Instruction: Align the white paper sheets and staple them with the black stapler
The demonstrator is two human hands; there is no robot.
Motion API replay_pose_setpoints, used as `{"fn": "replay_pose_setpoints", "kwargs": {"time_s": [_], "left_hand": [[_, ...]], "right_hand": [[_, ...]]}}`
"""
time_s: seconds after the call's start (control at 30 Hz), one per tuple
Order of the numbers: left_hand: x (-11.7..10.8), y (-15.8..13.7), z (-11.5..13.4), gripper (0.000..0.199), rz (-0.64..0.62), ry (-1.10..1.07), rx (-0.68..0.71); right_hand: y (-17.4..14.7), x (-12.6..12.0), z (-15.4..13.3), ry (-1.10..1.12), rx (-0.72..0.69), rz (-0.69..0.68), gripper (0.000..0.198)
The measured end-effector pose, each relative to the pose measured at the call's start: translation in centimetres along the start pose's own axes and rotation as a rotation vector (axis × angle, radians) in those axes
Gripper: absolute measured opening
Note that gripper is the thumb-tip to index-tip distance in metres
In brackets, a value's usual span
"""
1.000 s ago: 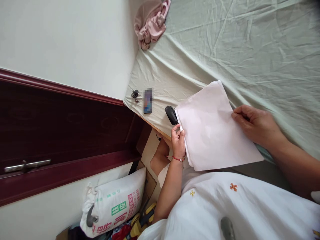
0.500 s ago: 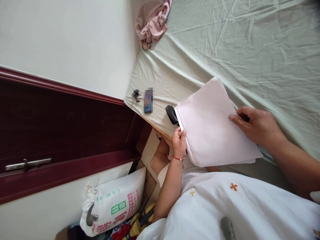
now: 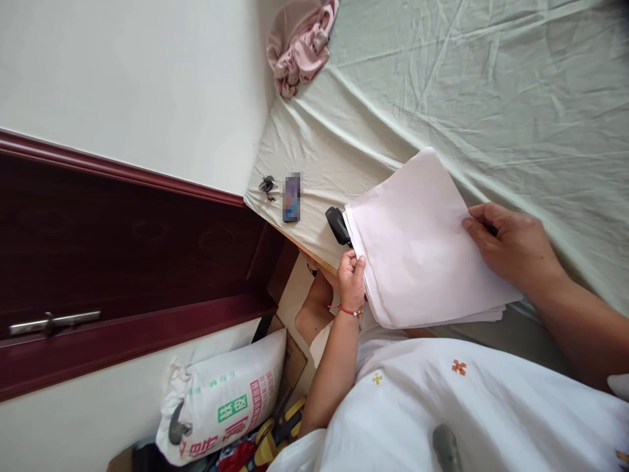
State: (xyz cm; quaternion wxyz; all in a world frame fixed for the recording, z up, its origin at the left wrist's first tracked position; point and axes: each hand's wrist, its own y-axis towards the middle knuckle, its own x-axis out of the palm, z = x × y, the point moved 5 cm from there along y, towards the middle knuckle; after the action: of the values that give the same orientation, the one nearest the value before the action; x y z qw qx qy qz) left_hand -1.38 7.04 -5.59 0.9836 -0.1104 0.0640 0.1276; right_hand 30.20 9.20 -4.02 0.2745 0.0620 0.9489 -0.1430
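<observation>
A stack of white paper sheets (image 3: 422, 249) lies slanted over the near edge of the bed and my lap. My left hand (image 3: 352, 278), with a red string bracelet at the wrist, pinches the stack's left edge between thumb and fingers. At the opposite edge, my right hand (image 3: 511, 242) holds the top sheet between thumb and forefinger. The lower sheets show along the left and bottom edges. A black object, perhaps a stapler (image 3: 339, 226), sits against the stack's upper left side; the paper partly hides it.
On the pale green bed sheet (image 3: 491, 98) lie a blurred phone (image 3: 291, 200), a set of keys (image 3: 267, 185) and a crumpled pink cloth (image 3: 302, 52). A dark red door (image 3: 122, 242) stands at the left. Below it are a white printed sack (image 3: 230, 400) and a cardboard box (image 3: 295, 357).
My right hand has moved slightly right and up, and the top sheet's right edge has shifted with it. My left hand stays in place on the stack's edge.
</observation>
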Motion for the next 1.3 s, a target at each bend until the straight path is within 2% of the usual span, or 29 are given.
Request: {"fn": "replay_pose_setpoints", "kwargs": {"time_s": [0.23, 0.43, 0.8, 0.97, 1.3], "left_hand": [[-0.23, 0.10, 0.07, 0.043, 0.031, 0.118, 0.038], [-0.36, 0.08, 0.08, 0.039, 0.031, 0.180, 0.057], [-0.21, -0.31, -0.03, 0.029, 0.001, 0.188, 0.068], [0.07, -0.48, 0.32, 0.028, -0.023, 0.190, 0.059], [0.26, -0.47, 0.43, 0.029, 0.001, 0.159, 0.090]], "right_hand": [[0.03, 0.25, 0.01, 0.024, -0.035, -0.014, 0.031], [-0.04, -0.42, -0.46, 0.071, -0.083, 0.115, 0.024], [-0.04, -0.01, 0.17, 0.106, -0.002, 0.042, 0.027], [-0.05, 0.28, 0.16, 0.120, -0.021, -0.001, 0.036], [-0.08, 0.43, 0.00, 0.093, -0.075, -0.025, 0.032]]}}
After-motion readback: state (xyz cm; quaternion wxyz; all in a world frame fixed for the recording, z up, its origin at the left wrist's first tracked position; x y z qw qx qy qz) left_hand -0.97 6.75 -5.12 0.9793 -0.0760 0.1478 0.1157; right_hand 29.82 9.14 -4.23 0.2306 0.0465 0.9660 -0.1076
